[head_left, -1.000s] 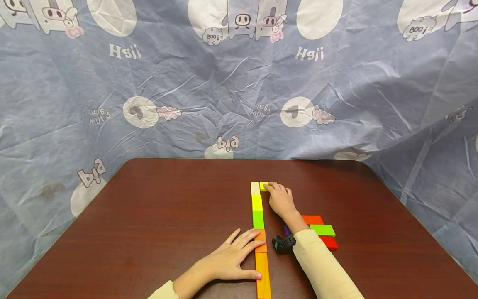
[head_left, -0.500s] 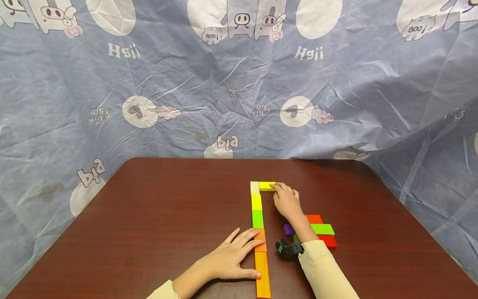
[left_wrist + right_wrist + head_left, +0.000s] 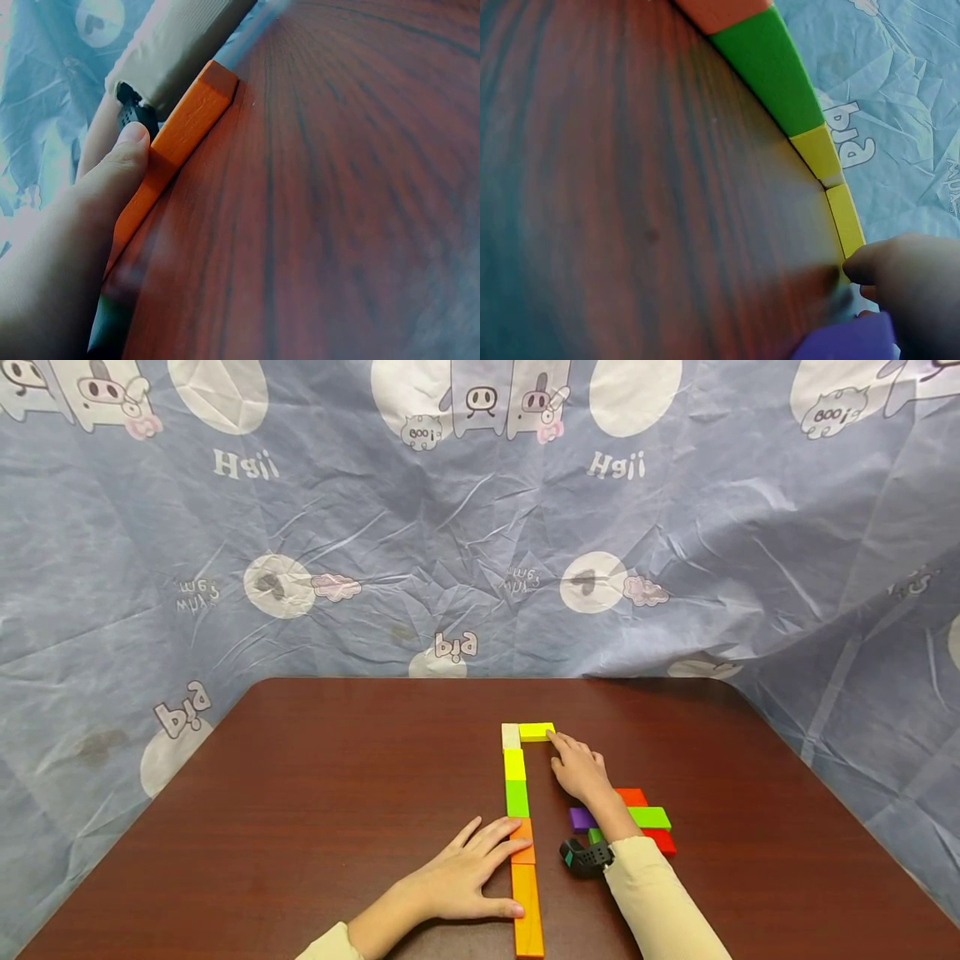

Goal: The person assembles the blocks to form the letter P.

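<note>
Flat coloured blocks form a line on the table: an orange-yellow block point(image 3: 528, 927), an orange block point(image 3: 526, 857), a green block point(image 3: 517, 798), a yellow block point(image 3: 514, 766) and a pale block point(image 3: 511, 736) at the far end. Turning right from the pale one is another yellow block point(image 3: 535, 732). My right hand point(image 3: 579, 771) touches its right end with the fingertips, the index finger reaching forward. Spread fingers of my left hand point(image 3: 461, 877) rest on the orange block, while the thumb point(image 3: 133, 142) lies against the orange-yellow one.
Beside my right forearm lies a cluster of blocks: purple point(image 3: 581, 819), orange-red point(image 3: 632, 797), light green point(image 3: 651, 817), red point(image 3: 662, 841) and dark green point(image 3: 595, 836), partly hidden by the arm. A patterned cloth point(image 3: 360, 527) hangs behind the brown table point(image 3: 337, 777).
My right hand has slid right along the far yellow block to its end, uncovering the block and more of the purple one. The left hand has stayed in place.
</note>
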